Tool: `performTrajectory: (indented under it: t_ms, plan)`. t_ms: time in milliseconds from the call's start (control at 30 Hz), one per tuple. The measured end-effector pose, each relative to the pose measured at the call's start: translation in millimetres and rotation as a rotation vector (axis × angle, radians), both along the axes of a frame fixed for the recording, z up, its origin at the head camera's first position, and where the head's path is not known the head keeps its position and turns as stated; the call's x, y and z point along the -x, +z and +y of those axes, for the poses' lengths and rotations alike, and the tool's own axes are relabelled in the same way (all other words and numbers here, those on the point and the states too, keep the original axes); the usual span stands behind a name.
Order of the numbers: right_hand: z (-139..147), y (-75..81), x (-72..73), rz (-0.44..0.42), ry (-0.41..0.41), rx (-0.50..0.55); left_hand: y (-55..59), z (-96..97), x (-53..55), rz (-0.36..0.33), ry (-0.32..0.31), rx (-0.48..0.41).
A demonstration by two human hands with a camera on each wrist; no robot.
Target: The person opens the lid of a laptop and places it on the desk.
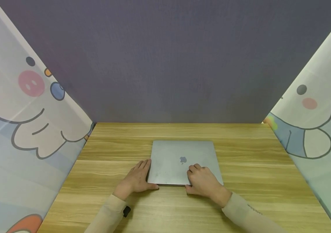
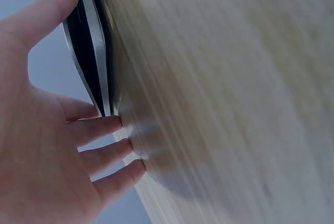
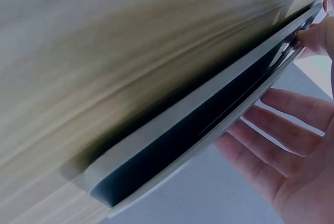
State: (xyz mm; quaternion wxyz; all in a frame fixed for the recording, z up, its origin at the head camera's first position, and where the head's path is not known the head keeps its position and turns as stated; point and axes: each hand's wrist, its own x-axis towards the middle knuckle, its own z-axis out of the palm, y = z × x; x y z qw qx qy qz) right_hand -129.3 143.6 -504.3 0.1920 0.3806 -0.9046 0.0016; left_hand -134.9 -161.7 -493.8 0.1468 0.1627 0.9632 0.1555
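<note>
A grey laptop (image 1: 166, 165) with an apple logo lies on the wooden table, its lid raised by a narrow gap at the front. My left hand (image 1: 137, 178) is at its front left corner, fingers straight along the left side and thumb by the front edge. In the left wrist view those fingertips (image 2: 138, 165) touch the table beside the laptop. My right hand (image 1: 203, 181) pinches the front of the lid, thumb in the gap and fingers bent on top. The right wrist view shows the dark gap between lid edge (image 3: 203, 145) and base (image 3: 172, 113).
The wooden table (image 1: 110, 142) extends around the laptop on every side. A dark grey panel (image 1: 180, 64) rises behind it. Cartoon-printed curtains (image 1: 2, 136) hang at both sides. A small black object (image 1: 126, 211) shows beside the left sleeve (image 1: 107, 210).
</note>
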Motion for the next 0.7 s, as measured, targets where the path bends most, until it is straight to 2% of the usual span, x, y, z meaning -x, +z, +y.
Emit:
performTrajectory:
  t_ms: [300,700]
  plan:
    - [-0.8,1.7,1.0,0.023,0.008,0.011,0.2,-4.1,-0.3,-0.021,-0.018,-0.016]
    - [-0.2,6.6,1.2,-0.004,0.001,0.0,1.9,-8.9,-1.6,-0.035,-0.046,-0.022]
